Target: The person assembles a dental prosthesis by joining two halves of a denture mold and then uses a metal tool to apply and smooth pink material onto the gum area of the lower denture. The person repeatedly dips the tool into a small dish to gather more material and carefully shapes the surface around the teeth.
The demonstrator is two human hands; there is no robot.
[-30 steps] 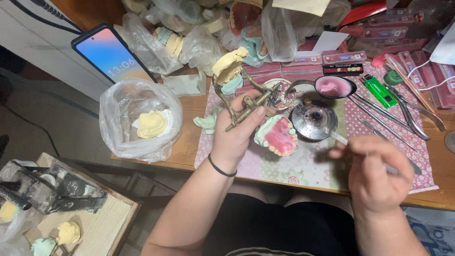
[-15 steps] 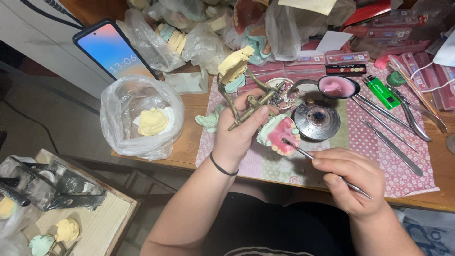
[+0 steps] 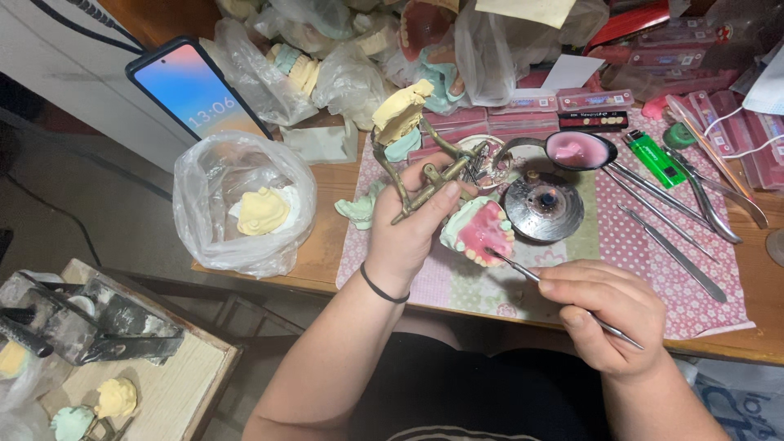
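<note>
left grip clenched round brass articulator | right grip pinching metal probe

My left hand covers the lower stem of the brass articulator, so where its frame joins the pink wax denture stays hidden. The thin metal tool vanishes inside my right hand (only tip and tail show). At the tabletop's far edge, bagged casts blur behind cloudy plastic. The right edge cuts off a small round thing I cannot identify.
</note>
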